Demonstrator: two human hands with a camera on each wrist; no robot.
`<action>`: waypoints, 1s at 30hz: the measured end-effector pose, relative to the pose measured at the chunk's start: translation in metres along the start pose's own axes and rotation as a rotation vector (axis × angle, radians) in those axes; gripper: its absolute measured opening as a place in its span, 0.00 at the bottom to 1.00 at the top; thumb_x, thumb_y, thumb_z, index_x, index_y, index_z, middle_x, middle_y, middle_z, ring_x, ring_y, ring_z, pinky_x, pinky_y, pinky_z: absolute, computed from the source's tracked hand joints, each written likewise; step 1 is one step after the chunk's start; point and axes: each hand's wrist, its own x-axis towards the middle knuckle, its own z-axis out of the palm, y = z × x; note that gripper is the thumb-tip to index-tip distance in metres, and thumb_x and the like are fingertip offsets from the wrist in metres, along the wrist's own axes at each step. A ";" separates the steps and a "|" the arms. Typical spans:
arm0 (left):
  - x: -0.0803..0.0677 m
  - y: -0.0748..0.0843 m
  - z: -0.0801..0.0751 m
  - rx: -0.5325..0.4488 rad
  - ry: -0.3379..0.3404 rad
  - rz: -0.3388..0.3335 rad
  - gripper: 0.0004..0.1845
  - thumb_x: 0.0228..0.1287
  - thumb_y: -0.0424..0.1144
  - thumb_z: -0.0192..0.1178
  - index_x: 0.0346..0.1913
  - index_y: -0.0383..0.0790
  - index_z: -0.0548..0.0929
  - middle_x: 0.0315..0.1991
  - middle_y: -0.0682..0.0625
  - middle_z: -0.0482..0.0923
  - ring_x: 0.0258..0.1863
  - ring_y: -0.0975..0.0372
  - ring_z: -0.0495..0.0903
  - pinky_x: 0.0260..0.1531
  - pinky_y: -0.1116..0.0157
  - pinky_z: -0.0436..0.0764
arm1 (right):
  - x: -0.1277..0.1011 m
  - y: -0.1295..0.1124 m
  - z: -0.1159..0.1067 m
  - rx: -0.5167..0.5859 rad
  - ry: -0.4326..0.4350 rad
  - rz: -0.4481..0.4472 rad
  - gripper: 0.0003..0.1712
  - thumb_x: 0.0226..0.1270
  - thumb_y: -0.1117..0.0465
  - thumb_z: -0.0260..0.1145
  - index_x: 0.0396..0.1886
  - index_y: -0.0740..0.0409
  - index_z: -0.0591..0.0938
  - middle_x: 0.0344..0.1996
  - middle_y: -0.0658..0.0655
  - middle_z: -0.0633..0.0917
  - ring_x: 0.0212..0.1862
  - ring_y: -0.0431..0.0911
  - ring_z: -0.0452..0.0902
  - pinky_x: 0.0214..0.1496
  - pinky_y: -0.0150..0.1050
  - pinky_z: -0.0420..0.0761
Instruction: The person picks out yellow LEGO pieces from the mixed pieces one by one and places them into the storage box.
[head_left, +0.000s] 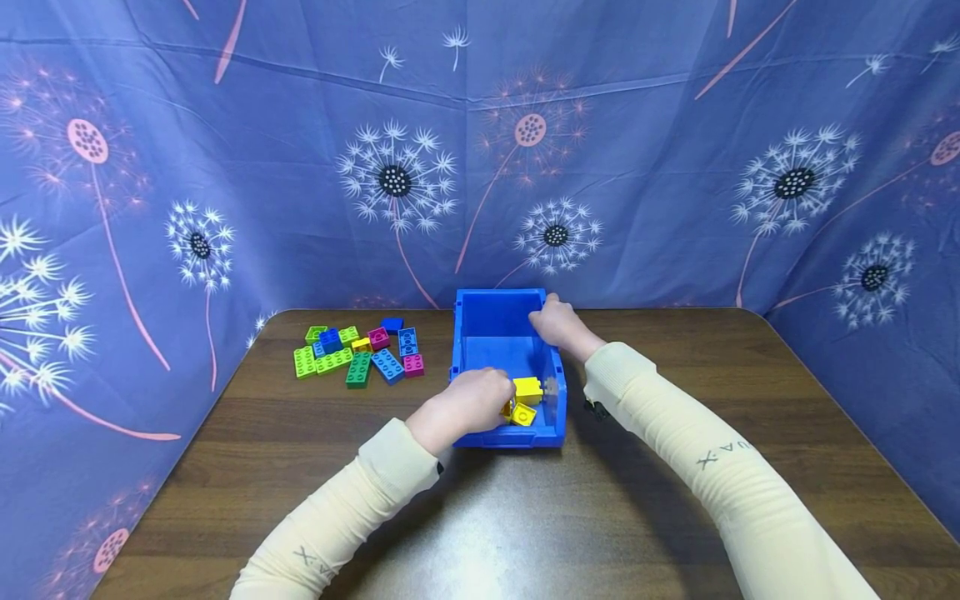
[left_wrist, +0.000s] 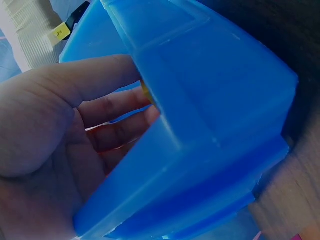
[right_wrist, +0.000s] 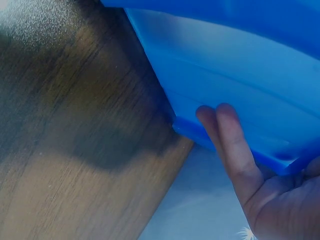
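Observation:
A blue plastic bin with a low front stands near the table's back edge. My left hand reaches over its front left part, fingers curled down inside. In the left wrist view, the thumb and fingertips of the left hand come together at a yellow brick, mostly hidden by the bin wall. Beside those fingers, more yellow bricks lie on the bin floor. My right hand holds the bin's right rim near the back corner; two fingers lie against the bin's wall.
Left of the bin, several loose toy bricks lie in a group on the wooden table, among them a green brick, a blue brick and a pink brick. A blue patterned cloth hangs behind the table and at its sides.

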 end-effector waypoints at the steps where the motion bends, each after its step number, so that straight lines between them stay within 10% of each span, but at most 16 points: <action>1: 0.001 0.000 0.000 0.000 -0.002 0.000 0.17 0.55 0.45 0.69 0.46 0.42 0.84 0.37 0.51 0.83 0.31 0.63 0.76 0.44 0.64 0.81 | 0.000 0.000 0.000 0.003 0.001 0.003 0.35 0.73 0.53 0.43 0.67 0.75 0.51 0.57 0.74 0.71 0.51 0.60 0.76 0.55 0.55 0.77; 30: 0.007 0.002 0.004 -0.068 -0.075 -0.033 0.18 0.54 0.40 0.69 0.50 0.43 0.82 0.41 0.51 0.83 0.33 0.63 0.78 0.51 0.64 0.79 | 0.000 -0.001 -0.001 0.012 -0.009 0.013 0.35 0.73 0.52 0.43 0.67 0.74 0.51 0.60 0.75 0.68 0.56 0.62 0.74 0.56 0.57 0.75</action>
